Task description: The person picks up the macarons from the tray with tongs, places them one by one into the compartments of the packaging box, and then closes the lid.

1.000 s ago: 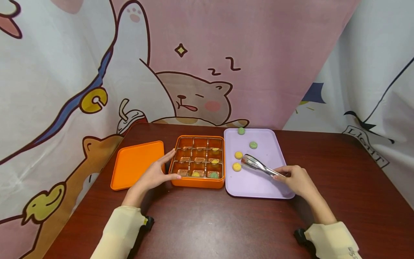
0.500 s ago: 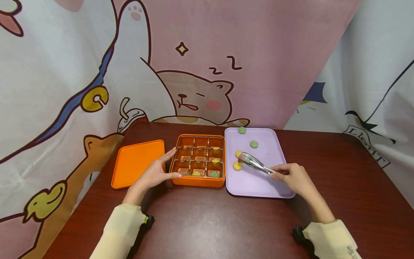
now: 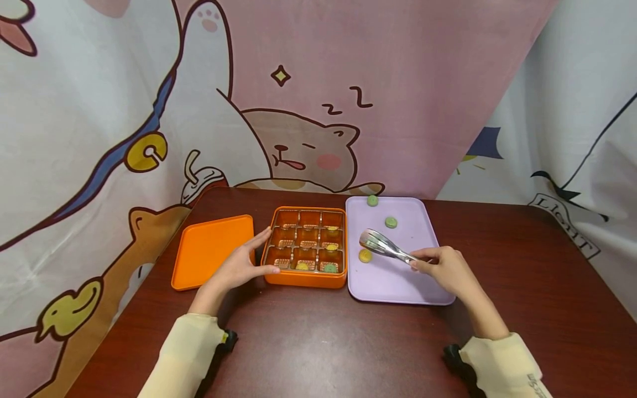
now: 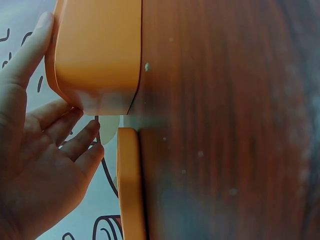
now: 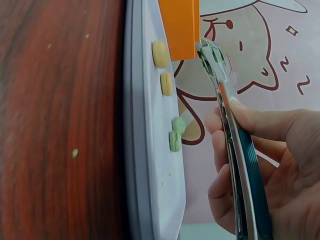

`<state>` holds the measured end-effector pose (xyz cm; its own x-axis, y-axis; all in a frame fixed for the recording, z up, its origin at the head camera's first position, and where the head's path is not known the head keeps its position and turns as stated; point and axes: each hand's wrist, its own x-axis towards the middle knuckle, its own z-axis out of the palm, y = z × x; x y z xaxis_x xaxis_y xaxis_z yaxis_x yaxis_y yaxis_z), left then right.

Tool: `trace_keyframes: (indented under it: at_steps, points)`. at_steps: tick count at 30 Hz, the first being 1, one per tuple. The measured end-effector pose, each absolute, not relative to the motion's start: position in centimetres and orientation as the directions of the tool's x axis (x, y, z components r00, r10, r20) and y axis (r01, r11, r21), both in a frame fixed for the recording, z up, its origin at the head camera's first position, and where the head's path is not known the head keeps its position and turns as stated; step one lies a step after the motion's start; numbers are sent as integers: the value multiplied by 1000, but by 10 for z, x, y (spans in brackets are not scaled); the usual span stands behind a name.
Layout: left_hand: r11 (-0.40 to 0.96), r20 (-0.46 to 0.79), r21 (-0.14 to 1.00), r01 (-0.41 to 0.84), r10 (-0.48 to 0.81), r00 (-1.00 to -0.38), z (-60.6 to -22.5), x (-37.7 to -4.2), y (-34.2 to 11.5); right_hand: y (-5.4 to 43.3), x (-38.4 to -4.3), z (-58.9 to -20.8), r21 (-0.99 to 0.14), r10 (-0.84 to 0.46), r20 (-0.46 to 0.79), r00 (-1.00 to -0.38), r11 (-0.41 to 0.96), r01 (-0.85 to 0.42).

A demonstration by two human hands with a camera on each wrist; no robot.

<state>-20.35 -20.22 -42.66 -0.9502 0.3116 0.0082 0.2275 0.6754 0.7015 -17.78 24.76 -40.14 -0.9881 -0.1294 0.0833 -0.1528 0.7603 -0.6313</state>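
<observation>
On the dark-red wooden bench (image 3: 318, 342), the outstretched left hand (image 3: 239, 268) touches a square orange compartmented box (image 3: 304, 280); over a rectangular lilac tray (image 3: 398, 284), slim silver tongs (image 3: 389, 248) are gripped by the right hand (image 3: 444, 269). An off-centre squeeze could roll a round yellow macaron (image 3: 365, 256), lying between the hands, near the tongs' tips.

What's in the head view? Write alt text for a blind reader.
A right hand holds silver metal tongs over a rectangular lilac tray bearing round green and yellow cookies; a left hand touches a square orange nine-compartment box beside a flat orange lid.
</observation>
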Motion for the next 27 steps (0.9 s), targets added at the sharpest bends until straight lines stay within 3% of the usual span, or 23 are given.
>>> trace_keyframes:
  at_steps: [27]
  points:
    - [673,15,703,231,310,-951,-430,-205,-203,190,-198,-392,-716,-208,98,-973,664,-214]
